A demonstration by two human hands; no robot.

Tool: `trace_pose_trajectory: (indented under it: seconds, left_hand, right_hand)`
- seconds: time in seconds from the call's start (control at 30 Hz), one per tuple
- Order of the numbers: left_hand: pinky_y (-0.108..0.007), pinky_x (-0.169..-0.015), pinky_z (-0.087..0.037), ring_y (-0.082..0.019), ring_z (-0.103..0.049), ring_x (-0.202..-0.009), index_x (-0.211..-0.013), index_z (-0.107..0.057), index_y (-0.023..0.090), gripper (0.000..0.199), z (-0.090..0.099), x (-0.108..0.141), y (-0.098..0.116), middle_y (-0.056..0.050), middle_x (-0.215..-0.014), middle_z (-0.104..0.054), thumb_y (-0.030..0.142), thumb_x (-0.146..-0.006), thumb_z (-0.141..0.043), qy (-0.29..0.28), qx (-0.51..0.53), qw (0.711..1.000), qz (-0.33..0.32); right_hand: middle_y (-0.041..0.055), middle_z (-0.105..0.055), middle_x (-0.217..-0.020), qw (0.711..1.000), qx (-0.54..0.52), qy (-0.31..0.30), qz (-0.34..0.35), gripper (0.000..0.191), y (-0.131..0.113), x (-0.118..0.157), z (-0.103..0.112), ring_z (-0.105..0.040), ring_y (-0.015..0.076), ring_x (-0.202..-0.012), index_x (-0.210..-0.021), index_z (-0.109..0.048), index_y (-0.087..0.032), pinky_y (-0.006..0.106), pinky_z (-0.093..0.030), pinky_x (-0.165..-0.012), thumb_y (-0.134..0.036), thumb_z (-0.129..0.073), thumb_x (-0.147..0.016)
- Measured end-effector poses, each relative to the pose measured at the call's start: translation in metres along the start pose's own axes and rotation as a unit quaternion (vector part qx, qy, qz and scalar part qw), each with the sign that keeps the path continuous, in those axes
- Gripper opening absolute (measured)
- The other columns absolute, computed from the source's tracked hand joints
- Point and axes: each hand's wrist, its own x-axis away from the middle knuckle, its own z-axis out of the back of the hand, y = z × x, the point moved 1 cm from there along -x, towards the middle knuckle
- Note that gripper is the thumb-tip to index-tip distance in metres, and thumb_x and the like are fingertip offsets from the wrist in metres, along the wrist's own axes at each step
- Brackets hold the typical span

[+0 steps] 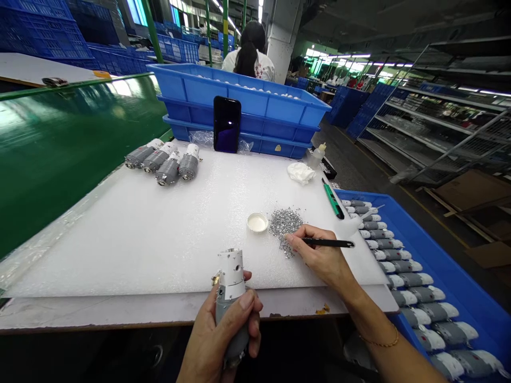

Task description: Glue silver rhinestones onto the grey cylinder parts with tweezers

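On my feed, the grey motor (pixel 230 298) stands nearly upright in the left hand (pixel 219 335), white cap up, its long axis running away from me, with the fingers curled around it. The right hand (pixel 323 256) lies off to its right, pinching a black tool (pixel 328 243) over a silver pile (pixel 285 226), beside a white dish (pixel 257 222). The tool's tip is hidden, and I can't make out the pile's grains.
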Motion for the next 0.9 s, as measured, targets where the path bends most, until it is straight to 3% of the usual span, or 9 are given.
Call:
trace_pose_trajectory:
  seconds: [0.4,0.63,0.9]
  left_hand:
    - [-0.016,-0.035,-0.043,-0.009,-0.051,-0.047,-0.103,-0.057,0.014,0.048,-0.007,0.003,0.002,0.003,-0.063,-0.064,0.03,-0.067,-0.085,0.024,0.006,0.999,-0.026]
    - [-0.022,-0.051,-0.05,-0.01,-0.053,-0.054,-0.115,-0.058,0.017,0.041,-0.017,0.011,0.007,-0.002,-0.082,-0.068,0.033,-0.081,-0.073,0.058,-0.029,0.998,-0.02]
    - [-0.023,-0.052,-0.048,-0.011,-0.052,-0.055,-0.117,-0.057,0.017,0.042,-0.016,0.011,0.007,-0.001,-0.08,-0.065,0.034,-0.082,-0.072,0.069,-0.047,0.996,-0.011]
  right_hand:
    - [-0.0035,-0.046,-0.057,1.0,0.014,-0.002,0.022,0.033,0.0,0.002,0.0,-0.039,0.0114,-0.057,-0.063,-0.056,-0.017,0.026,-0.029,-0.054,-0.039,-0.064,-0.086]
    - [-0.0028,-0.048,-0.059,0.999,0.025,0.014,0.04,0.03,0.003,0.007,0.002,-0.04,0.0118,-0.056,-0.067,-0.059,-0.018,0.027,-0.031,-0.054,-0.039,-0.064,-0.087]
    - [-0.0042,-0.045,-0.056,0.999,0.031,0.011,0.023,0.032,0.0,0.002,0.002,-0.038,0.0114,-0.057,-0.063,-0.056,-0.018,0.027,-0.028,-0.054,-0.038,-0.064,-0.086]
